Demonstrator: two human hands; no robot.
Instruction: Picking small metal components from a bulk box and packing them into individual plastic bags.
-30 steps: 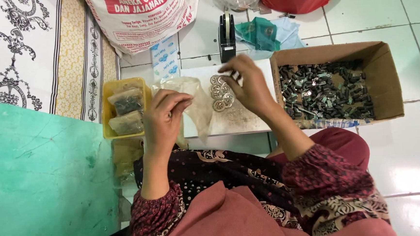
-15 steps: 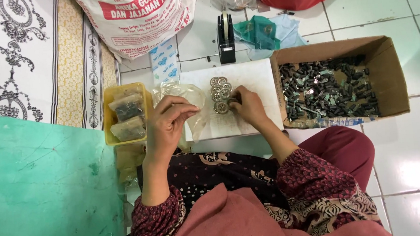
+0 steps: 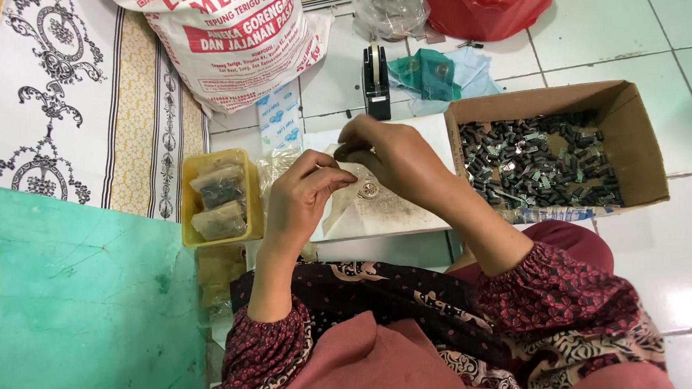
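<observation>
- Right hand (image 3: pixel 396 155) pinches a small dark part (image 3: pixel 349 149) above the white board (image 3: pixel 411 214).
- Left hand (image 3: pixel 302 193), fingertips pressed together, meets it from the left; I cannot tell what it pinches.
- A small round piece (image 3: pixel 368 190) lies on the board just below both hands.
- Box (image 3: pixel 631 145) of dark parts sits right, nearer the right hand.

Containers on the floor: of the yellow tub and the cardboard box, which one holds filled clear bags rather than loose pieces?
The yellow tub, left of the left hand, holds two filled clear bags. The cardboard box on the right holds loose small dark pieces.
</observation>
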